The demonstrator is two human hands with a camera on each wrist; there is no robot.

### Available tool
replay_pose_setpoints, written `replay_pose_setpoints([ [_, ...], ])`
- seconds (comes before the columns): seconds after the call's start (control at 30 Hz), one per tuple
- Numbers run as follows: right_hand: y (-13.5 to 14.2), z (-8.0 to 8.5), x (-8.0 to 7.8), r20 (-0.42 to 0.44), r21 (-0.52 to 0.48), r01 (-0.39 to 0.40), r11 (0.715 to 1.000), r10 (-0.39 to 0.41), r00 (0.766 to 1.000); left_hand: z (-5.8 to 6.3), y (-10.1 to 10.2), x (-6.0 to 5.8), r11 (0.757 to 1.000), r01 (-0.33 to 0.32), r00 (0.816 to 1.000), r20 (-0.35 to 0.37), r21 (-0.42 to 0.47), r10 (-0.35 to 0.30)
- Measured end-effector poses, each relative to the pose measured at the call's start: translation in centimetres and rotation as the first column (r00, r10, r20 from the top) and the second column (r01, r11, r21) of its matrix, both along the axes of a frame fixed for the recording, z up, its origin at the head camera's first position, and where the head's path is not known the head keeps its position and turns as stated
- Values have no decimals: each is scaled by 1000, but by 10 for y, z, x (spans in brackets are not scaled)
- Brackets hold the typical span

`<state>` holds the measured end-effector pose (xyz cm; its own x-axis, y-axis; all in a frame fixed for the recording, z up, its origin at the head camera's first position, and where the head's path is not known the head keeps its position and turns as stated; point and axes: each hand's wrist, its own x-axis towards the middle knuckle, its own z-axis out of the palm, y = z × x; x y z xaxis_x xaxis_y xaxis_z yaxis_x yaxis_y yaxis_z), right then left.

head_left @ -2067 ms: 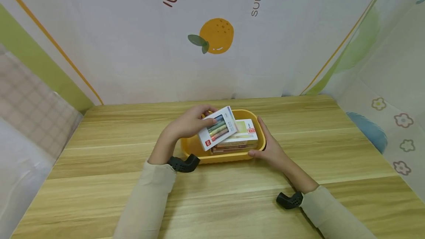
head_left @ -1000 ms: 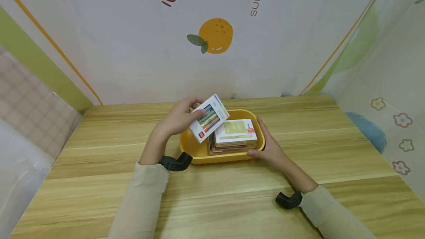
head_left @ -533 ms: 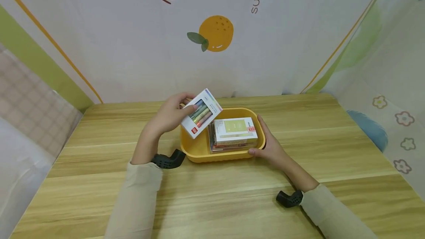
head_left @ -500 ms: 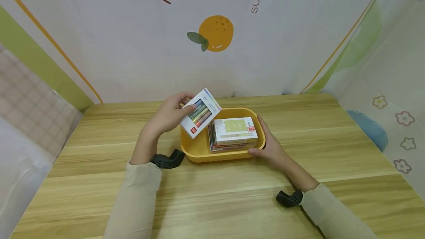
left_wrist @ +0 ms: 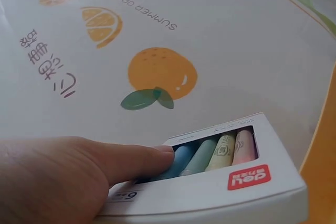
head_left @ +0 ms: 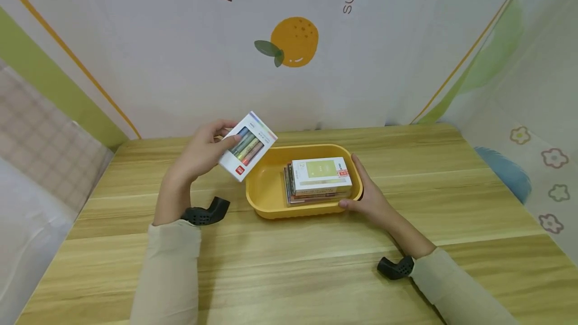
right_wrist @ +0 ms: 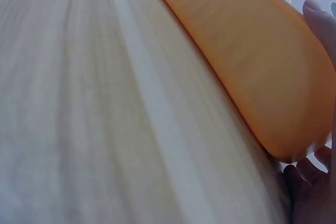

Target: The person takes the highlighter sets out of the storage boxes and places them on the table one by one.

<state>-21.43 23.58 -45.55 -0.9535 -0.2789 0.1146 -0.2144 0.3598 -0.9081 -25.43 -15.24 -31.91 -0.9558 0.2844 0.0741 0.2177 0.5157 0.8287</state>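
Observation:
My left hand (head_left: pixel 198 152) pinches a white box of pastel markers (head_left: pixel 248 145), thumb over its clear window and the other fingers behind. The box is tilted in the air, its lower right edge overlapping the left end of a yellow plastic basket (head_left: pixel 266 184) in the head view. In the left wrist view, blue, green, yellow and pink barrels show beside the thumb (left_wrist: pixel 136 161). My right hand (head_left: pixel 370 199) grips the basket's right end, thumb at the front rim, fingers wrapped around the outer wall. The right wrist view shows the basket's side (right_wrist: pixel 247 56) and those curled fingers (right_wrist: pixel 310 182).
Inside the basket's right half, a white box with a green panel (head_left: pixel 320 172) lies on a stack of thin flat items (head_left: pixel 316 197). The wooden table (head_left: pixel 280 270) ends at a hanging cloth (head_left: pixel 189 79) printed with oranges.
My left hand has carried the box of markers leftward and up from over the basket's stack to its left end, uncovering the stack. My right hand keeps its grip on the basket.

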Motion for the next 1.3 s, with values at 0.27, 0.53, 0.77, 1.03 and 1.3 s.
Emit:
replay_pose_setpoints([
  [0.27,-1,2,1,4,6,0,1000,0,1000,3,-6,3,1000,-21,1000,-9,11,21],
  [0.53,0,1,0,-2,15,1,1000,-1,1000,2,-11,2,999,-46,999,-15,-4,46],
  [0.77,0,0,0,-4,17,2,1000,-2,1000,1,-17,1,997,-71,997,-5,-7,71],
  [1.03,-1,1,-1,-14,18,4,1000,-4,1000,-1,-21,-1,997,-81,997,7,5,81],
  [1.3,-1,1,0,-8,20,2,1000,-2,1000,-4,-23,-3,995,-96,995,27,14,95],
])
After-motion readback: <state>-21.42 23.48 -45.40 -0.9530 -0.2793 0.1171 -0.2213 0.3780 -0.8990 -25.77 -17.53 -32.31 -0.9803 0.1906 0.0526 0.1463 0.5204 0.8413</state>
